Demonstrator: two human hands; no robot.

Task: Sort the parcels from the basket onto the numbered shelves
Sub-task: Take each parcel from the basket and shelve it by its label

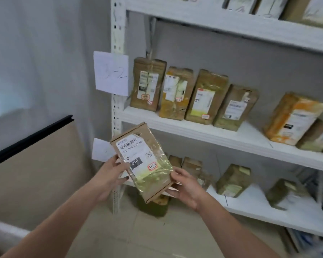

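Holding a flat cardboard parcel up in front of white shelving, both hands grip its lower half. The left hand curls round the left edge with the thumb on the white shipping label, and the right hand cups the bottom right corner from beneath. The parcel is tilted, its top leaning left, and is wrapped in clear tape. A small red-edged sticker on it reads 3-2-5. A paper sign marked 3-2 hangs on the shelving upright. Beside it, the middle shelf carries a row of brown parcels standing on end. More parcels sit on the lower shelf.
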